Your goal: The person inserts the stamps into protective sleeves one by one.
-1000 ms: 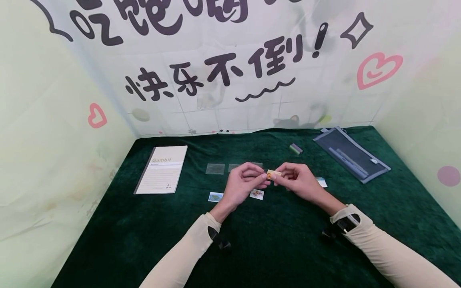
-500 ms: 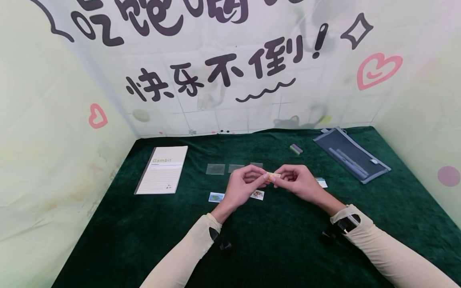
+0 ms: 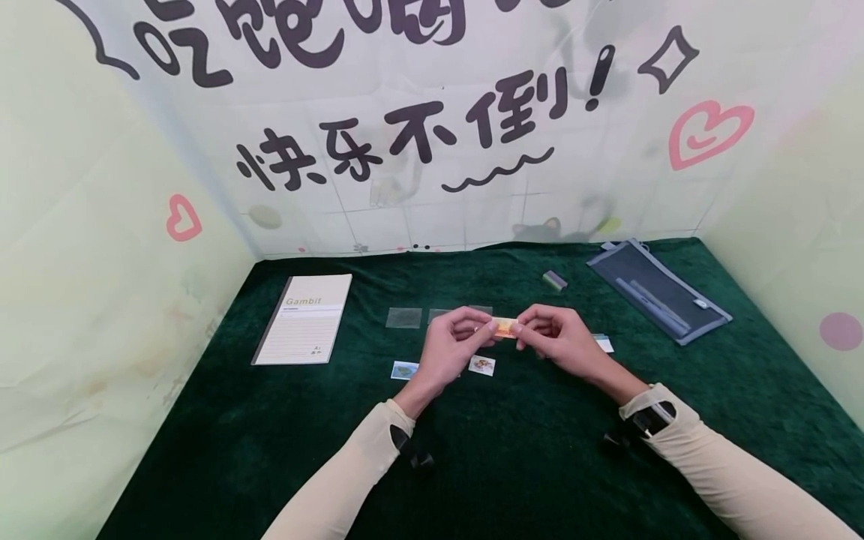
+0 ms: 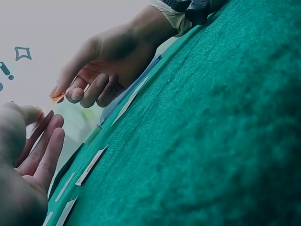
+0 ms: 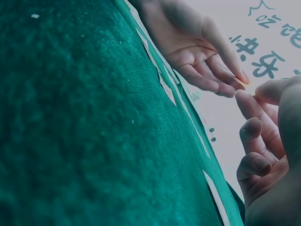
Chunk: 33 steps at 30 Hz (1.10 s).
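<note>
In the head view, a small orange stamp (image 3: 505, 328) is stretched between both hands, its printed face visible. My left hand (image 3: 454, 341) pinches the left end between thumb and fingers. At the opposite end, the thumb and index finger of my right hand (image 3: 559, 337) pinch the edge, with the other fingers curled. Seen from the right wrist, the stamp (image 5: 233, 76) is nearly edge-on above the cloth. Below the hands lie a stamp with a figure (image 3: 482, 365) and a blue-green stamp (image 3: 404, 370), the latter partly behind my left wrist.
Several clear sleeves (image 3: 404, 318) lie in a row behind my left hand. A notebook (image 3: 304, 319) is at the left, a mesh zip pouch (image 3: 658, 289) with pens at the back right. A small eraser-like block (image 3: 555, 280) and some pale cards (image 3: 603, 343) lie near my right hand.
The stamp has shifted slightly left and turned, so more of its orange face shows between the fingertips. Both hands keep nearly the same place; things on the cloth have not moved.
</note>
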{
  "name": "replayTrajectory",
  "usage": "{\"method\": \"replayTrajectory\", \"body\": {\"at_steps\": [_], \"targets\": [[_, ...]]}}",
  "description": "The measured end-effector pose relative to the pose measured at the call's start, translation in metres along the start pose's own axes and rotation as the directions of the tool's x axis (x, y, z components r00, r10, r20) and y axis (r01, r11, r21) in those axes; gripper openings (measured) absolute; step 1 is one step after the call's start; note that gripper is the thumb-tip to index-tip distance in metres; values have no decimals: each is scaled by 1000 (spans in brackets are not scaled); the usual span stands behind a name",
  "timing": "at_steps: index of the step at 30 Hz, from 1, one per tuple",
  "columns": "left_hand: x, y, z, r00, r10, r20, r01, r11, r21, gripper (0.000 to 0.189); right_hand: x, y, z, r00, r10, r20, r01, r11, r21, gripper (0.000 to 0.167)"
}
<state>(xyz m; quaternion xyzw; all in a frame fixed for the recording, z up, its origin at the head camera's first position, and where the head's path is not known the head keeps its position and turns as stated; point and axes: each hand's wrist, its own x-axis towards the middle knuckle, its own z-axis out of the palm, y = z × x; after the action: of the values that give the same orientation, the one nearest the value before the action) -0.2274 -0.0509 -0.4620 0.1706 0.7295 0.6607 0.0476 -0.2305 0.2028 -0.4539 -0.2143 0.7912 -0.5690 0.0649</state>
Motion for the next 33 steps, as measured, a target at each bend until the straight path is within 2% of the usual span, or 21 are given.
{"method": "replayTrajectory", "body": {"at_steps": [7, 13, 19, 33], "targets": [[-2, 3, 2, 999, 15, 36, -15, 1000, 2, 26, 0, 2, 1, 1000, -25, 13, 25, 999, -21, 15], [-2, 4, 1, 1000, 12, 26, -13, 1000, 12, 26, 0, 1, 1, 1000, -29, -2, 29, 999, -16, 15], [-4, 3, 2, 999, 9, 53, -9, 1000, 0, 30, 0, 1, 1, 999, -24, 27, 25, 999, -26, 15], [-2, 1, 2, 998, -9, 68, 9, 1000, 4, 29, 0, -1, -3, 998, -2, 70, 6, 998, -55, 17]]}}
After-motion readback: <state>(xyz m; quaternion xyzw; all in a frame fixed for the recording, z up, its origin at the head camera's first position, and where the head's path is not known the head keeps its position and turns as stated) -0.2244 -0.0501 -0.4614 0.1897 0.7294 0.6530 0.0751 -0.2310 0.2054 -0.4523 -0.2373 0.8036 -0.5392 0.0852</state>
